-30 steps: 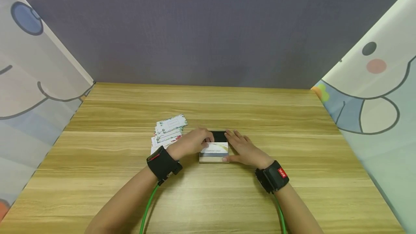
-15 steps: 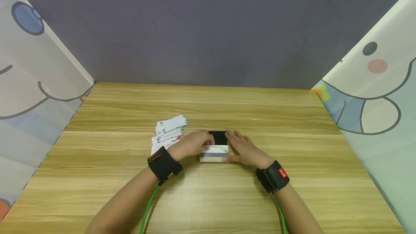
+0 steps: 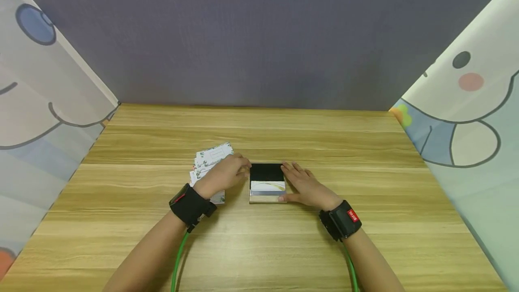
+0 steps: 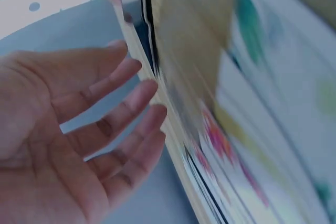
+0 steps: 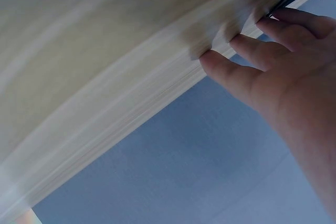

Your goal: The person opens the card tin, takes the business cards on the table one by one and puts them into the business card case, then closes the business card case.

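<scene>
A business card case [image 3: 266,172] lies on the table, its back part black and its front part silvery. White business cards [image 3: 267,186] with a gold curve lie in its front part. To its left my left hand [image 3: 225,175] hovers with loosely bent fingers and nothing in them. The left wrist view shows that palm [image 4: 58,140] bare, thumb and fingers apart. My right hand [image 3: 306,188] rests along the case's right side, thumb at the front corner and straight fingers at the back corner. In the right wrist view its fingertips [image 5: 210,59] touch the tabletop.
Fanned flower-printed cards [image 3: 215,153] lie on the left of the wooden table [image 3: 259,247], partly hidden under my left hand and wrist. A grey partition [image 3: 259,35] stands along the back edge. Green cables [image 3: 180,256] run from both wrist straps.
My left hand has let go of the business cards and moved left, away from the case. The cards have tipped down into the case's front part. My right hand has stayed put.
</scene>
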Action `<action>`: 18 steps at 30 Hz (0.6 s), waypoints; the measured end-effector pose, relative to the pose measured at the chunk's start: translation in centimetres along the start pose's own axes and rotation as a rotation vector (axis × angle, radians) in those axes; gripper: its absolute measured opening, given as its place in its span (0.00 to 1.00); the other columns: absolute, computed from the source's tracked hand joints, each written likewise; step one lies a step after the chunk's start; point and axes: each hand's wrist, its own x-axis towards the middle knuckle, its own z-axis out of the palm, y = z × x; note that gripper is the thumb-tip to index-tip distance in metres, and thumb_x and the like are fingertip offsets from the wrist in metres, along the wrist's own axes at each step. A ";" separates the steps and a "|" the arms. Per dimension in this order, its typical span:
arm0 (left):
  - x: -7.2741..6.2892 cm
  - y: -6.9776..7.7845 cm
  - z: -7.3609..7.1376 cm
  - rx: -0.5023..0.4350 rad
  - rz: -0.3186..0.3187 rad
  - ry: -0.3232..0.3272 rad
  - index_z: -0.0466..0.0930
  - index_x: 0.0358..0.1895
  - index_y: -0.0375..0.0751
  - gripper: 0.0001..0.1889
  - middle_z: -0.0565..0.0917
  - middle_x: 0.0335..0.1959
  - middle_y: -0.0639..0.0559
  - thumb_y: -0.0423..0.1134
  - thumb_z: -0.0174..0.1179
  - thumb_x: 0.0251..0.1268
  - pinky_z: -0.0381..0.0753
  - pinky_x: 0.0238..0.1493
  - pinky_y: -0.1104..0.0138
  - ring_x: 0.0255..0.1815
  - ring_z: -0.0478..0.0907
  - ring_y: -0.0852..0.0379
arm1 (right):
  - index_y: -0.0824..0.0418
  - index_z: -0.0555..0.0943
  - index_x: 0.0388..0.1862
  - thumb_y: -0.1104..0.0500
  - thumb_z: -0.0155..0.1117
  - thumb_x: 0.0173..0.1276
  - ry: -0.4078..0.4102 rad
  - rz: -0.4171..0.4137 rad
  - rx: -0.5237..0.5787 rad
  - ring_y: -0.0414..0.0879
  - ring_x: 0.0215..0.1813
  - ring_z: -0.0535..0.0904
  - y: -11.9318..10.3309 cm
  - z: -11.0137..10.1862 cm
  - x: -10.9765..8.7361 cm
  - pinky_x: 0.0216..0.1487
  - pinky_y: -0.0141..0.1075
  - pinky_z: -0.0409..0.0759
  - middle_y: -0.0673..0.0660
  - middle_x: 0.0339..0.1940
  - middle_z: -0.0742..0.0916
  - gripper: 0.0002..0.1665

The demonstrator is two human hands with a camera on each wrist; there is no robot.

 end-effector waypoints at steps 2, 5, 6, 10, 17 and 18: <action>-0.3 -0.5 -0.5 0.007 -0.008 0.040 0.83 0.54 0.27 0.14 0.82 0.50 0.36 0.25 0.65 0.66 0.83 0.51 0.56 0.50 0.82 0.41 | 0.73 0.53 0.80 0.43 0.66 0.72 -0.003 0.001 0.003 0.68 0.82 0.45 0.0 0.0 0.0 0.76 0.66 0.46 0.68 0.82 0.56 0.54; -0.6 -1.3 -1.2 0.030 -0.047 0.101 0.83 0.52 0.26 0.14 0.83 0.49 0.35 0.23 0.65 0.64 0.83 0.52 0.54 0.50 0.81 0.38 | 0.72 0.53 0.80 0.43 0.66 0.72 -0.006 0.003 0.008 0.68 0.82 0.45 0.0 0.0 0.0 0.76 0.66 0.45 0.68 0.82 0.56 0.54; -0.7 -1.5 -1.4 0.037 -0.063 0.121 0.83 0.52 0.26 0.13 0.83 0.48 0.34 0.23 0.65 0.64 0.83 0.51 0.53 0.50 0.81 0.37 | 0.72 0.53 0.80 0.43 0.66 0.72 -0.007 0.003 0.009 0.68 0.82 0.45 -0.1 0.0 0.0 0.76 0.66 0.45 0.68 0.82 0.56 0.54; -1.0 -2.5 -2.1 0.074 -0.144 0.196 0.83 0.52 0.24 0.14 0.82 0.48 0.30 0.23 0.66 0.64 0.83 0.49 0.50 0.49 0.80 0.32 | 0.73 0.53 0.80 0.44 0.66 0.72 -0.009 0.003 0.007 0.68 0.81 0.45 -0.1 0.0 0.0 0.76 0.66 0.45 0.69 0.82 0.56 0.54; -1.6 -3.6 -2.9 0.134 -0.283 0.203 0.77 0.58 0.21 0.20 0.80 0.52 0.25 0.25 0.66 0.64 0.82 0.50 0.44 0.52 0.78 0.26 | 0.72 0.53 0.81 0.43 0.66 0.72 -0.011 0.009 0.008 0.68 0.82 0.45 0.0 0.1 0.0 0.76 0.66 0.45 0.68 0.82 0.56 0.54; -1.6 -3.8 -2.9 0.149 -0.297 0.191 0.76 0.59 0.21 0.22 0.79 0.54 0.24 0.26 0.66 0.63 0.81 0.52 0.43 0.53 0.77 0.25 | 0.72 0.53 0.81 0.43 0.66 0.72 -0.011 0.010 0.008 0.68 0.82 0.45 0.0 0.1 0.1 0.76 0.66 0.45 0.68 0.82 0.56 0.54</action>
